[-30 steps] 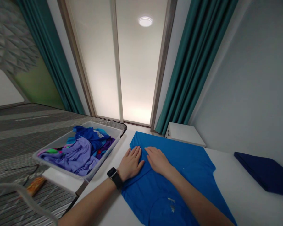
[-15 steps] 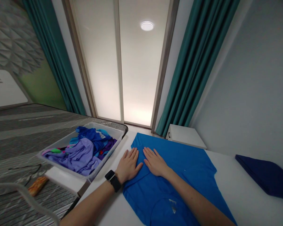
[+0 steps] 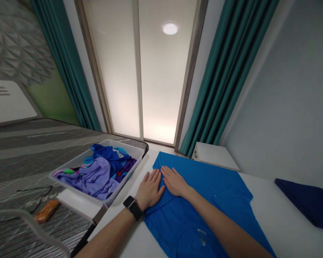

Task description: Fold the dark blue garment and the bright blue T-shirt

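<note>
A bright blue T-shirt (image 3: 218,186) lies spread on the white table (image 3: 269,200), its neckline and a small pale logo toward me. My left hand (image 3: 150,190) rests palm down at the shirt's left edge, fingers stretched out and pointing away; a black watch sits on that wrist. Flat on the cloth beside it is my right hand (image 3: 174,182), its fingertips almost meeting the left ones. Neither hand grips the fabric. The shirt's lower part in the picture is partly hidden by my right forearm.
A white plastic bin (image 3: 70,190) of crumpled clothes (image 3: 102,175) stands left of the table, by the grey striped bed (image 3: 13,154). Folded navy cloth (image 3: 307,202) lies at the right. Behind the table are a white cabinet (image 3: 215,154) and teal curtains (image 3: 218,89). An orange packet (image 3: 47,210) lies lower left.
My right hand has slid slightly left across the shirt, closer to my left hand. The whole view has shifted a little, so everything appears slightly farther right.
</note>
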`<state>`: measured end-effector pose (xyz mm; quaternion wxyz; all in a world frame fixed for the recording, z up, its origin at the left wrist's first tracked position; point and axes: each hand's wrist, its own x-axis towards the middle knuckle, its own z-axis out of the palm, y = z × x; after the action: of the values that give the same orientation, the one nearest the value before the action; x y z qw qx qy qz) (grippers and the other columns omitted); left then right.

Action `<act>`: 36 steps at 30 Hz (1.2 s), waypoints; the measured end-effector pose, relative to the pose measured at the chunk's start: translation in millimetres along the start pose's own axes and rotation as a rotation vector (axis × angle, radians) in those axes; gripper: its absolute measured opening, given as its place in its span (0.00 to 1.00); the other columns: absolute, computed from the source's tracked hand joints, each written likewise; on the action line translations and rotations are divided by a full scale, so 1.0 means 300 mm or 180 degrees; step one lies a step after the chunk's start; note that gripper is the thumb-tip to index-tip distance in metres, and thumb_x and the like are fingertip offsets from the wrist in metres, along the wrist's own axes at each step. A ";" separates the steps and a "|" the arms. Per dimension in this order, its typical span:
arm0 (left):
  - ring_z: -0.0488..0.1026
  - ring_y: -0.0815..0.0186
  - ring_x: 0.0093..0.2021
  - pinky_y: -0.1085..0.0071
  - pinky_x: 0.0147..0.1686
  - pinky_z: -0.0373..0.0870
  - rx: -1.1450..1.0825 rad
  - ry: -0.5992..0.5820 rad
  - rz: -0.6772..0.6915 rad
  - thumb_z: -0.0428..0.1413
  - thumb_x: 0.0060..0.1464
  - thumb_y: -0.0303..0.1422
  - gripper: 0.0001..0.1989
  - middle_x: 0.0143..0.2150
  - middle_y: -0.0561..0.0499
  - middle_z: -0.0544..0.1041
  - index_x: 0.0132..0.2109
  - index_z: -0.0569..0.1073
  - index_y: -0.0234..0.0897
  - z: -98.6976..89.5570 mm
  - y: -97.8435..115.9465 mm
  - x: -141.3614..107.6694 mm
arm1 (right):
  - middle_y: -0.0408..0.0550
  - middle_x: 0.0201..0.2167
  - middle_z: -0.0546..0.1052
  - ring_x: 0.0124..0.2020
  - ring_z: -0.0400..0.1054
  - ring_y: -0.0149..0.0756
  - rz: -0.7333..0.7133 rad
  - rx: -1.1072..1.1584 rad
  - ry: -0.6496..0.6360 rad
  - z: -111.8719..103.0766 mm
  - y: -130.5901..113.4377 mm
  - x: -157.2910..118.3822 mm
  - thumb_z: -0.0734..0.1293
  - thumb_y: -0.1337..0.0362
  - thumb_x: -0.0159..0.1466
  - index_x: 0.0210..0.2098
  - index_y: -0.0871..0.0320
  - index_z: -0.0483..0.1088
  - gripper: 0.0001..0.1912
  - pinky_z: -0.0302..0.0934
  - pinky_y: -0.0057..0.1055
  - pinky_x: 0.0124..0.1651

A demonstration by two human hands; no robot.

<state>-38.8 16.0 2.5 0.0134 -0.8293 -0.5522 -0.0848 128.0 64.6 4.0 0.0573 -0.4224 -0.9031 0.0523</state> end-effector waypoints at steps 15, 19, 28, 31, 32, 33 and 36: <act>0.46 0.57 0.71 0.52 0.68 0.46 -0.0384 -0.0270 0.1092 0.41 0.67 0.47 0.34 0.72 0.46 0.45 0.72 0.37 0.42 -0.078 -0.100 -0.222 | 0.50 0.71 0.43 0.71 0.33 0.39 0.0068 0.0079 -0.0086 0.000 0.000 -0.012 0.47 0.47 0.70 0.70 0.59 0.45 0.35 0.28 0.45 0.70; 0.48 0.56 0.70 0.51 0.67 0.48 -0.0350 -0.0182 0.1049 0.42 0.66 0.46 0.34 0.72 0.46 0.48 0.72 0.37 0.43 -0.093 -0.117 -0.257 | 0.49 0.71 0.43 0.71 0.33 0.39 0.0072 0.0083 -0.0120 0.004 0.003 -0.011 0.47 0.46 0.70 0.70 0.59 0.45 0.36 0.28 0.45 0.70; 0.50 0.62 0.70 0.55 0.68 0.48 -0.0485 -0.0194 0.0901 0.39 0.69 0.41 0.29 0.72 0.52 0.50 0.71 0.37 0.47 -0.120 -0.126 -0.312 | 0.51 0.71 0.44 0.71 0.35 0.41 0.0247 0.0091 -0.0088 -0.017 -0.030 -0.016 0.47 0.48 0.70 0.70 0.61 0.45 0.35 0.30 0.47 0.70; 0.50 0.61 0.70 0.53 0.68 0.47 -0.0566 -0.0244 0.0879 0.39 0.69 0.40 0.29 0.72 0.52 0.49 0.71 0.38 0.48 -0.125 -0.124 -0.313 | 0.51 0.71 0.44 0.71 0.35 0.39 0.0191 0.0126 0.0080 -0.009 -0.086 -0.031 0.47 0.52 0.71 0.70 0.62 0.44 0.33 0.29 0.47 0.70; 0.49 0.61 0.70 0.53 0.68 0.47 -0.0567 -0.0259 0.0894 0.39 0.69 0.41 0.29 0.72 0.52 0.49 0.71 0.38 0.48 -0.126 -0.123 -0.312 | 0.51 0.71 0.44 0.71 0.35 0.39 0.0129 0.0155 0.0089 -0.003 -0.105 -0.037 0.47 0.52 0.71 0.70 0.62 0.45 0.33 0.29 0.46 0.70; 0.49 0.60 0.70 0.52 0.68 0.47 -0.0559 -0.0268 0.0914 0.40 0.69 0.41 0.29 0.72 0.51 0.50 0.71 0.38 0.48 -0.127 -0.123 -0.311 | 0.51 0.71 0.44 0.71 0.36 0.39 0.0078 0.0187 0.0075 0.004 -0.123 -0.042 0.47 0.52 0.71 0.70 0.61 0.45 0.33 0.30 0.46 0.70; 0.50 0.60 0.70 0.52 0.68 0.48 -0.0523 -0.0235 0.0975 0.41 0.69 0.41 0.29 0.71 0.51 0.51 0.71 0.41 0.48 -0.126 -0.125 -0.309 | 0.51 0.71 0.45 0.71 0.37 0.40 0.0045 0.0271 0.0025 0.017 -0.155 -0.054 0.47 0.51 0.71 0.69 0.62 0.46 0.33 0.31 0.47 0.70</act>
<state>-112.8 -58.4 22.6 -0.0620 -0.9046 -0.4107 -0.0961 102.3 22.1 4.6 0.0784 -0.4262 -0.8968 0.0894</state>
